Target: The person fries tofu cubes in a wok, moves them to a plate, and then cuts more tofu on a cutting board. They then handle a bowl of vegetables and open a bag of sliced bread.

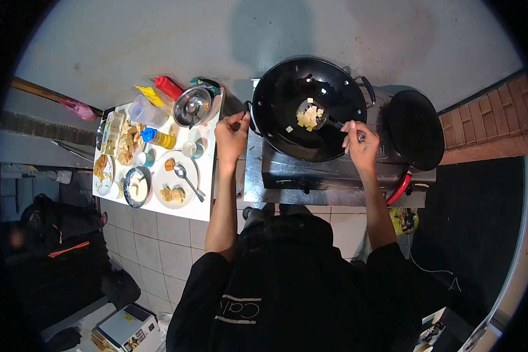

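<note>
A large black wok sits on the metal stove. My left hand is closed on the wok's side handle at its left. In my right hand is the handle of a ladle, whose bowl rests low in the wok. Pale diced cubes, perhaps tofu, lie in and around the ladle's bowl. One loose cube sits apart on the wok's surface.
Right of the wok lies a black frying pan with a red handle. A white table at left bears a steel bowl, an oil bottle, a plate with a spoon, and a dark bowl.
</note>
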`<control>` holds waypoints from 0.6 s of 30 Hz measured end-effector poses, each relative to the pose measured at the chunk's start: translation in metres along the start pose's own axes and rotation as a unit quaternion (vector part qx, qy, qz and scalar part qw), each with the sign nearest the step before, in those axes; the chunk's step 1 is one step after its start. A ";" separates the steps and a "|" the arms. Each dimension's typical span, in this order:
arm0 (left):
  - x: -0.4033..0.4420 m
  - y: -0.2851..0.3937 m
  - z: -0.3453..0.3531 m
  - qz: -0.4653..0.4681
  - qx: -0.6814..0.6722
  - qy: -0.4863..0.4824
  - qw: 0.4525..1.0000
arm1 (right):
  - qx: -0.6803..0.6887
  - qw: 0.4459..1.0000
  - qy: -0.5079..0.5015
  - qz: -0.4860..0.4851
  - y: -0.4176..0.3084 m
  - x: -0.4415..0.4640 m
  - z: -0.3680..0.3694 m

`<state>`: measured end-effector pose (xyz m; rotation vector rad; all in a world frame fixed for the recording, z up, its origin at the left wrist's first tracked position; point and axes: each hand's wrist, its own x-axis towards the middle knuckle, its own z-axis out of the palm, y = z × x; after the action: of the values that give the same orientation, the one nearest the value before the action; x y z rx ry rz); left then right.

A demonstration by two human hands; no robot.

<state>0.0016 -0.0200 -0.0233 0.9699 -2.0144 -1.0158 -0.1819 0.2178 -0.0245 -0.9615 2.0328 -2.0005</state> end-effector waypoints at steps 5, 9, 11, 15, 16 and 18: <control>0.000 -0.001 0.002 0.008 -0.005 0.007 1.000 | 0.051 0.998 0.004 0.026 -0.004 -0.008 0.010; 0.000 0.000 0.001 -0.004 -0.004 -0.002 1.000 | 0.088 0.995 0.015 0.051 -0.008 -0.014 0.019; 0.000 -0.001 0.001 -0.002 -0.007 -0.002 1.000 | 0.093 0.994 0.018 0.044 -0.008 -0.017 0.022; 0.001 -0.004 0.002 0.010 0.003 0.001 1.000 | 0.131 0.990 0.026 0.054 -0.016 -0.019 0.029; 0.001 -0.005 0.002 0.010 -0.002 0.002 1.000 | 0.131 0.990 0.027 0.054 -0.019 -0.019 0.031; 0.000 0.000 0.001 0.010 -0.007 0.003 1.000 | 0.137 0.987 0.043 0.071 -0.022 -0.019 0.035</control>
<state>0.0006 -0.0199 -0.0240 0.9417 -2.0064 -1.0131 -0.1416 0.1999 -0.0140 -0.6654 1.7459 -2.2012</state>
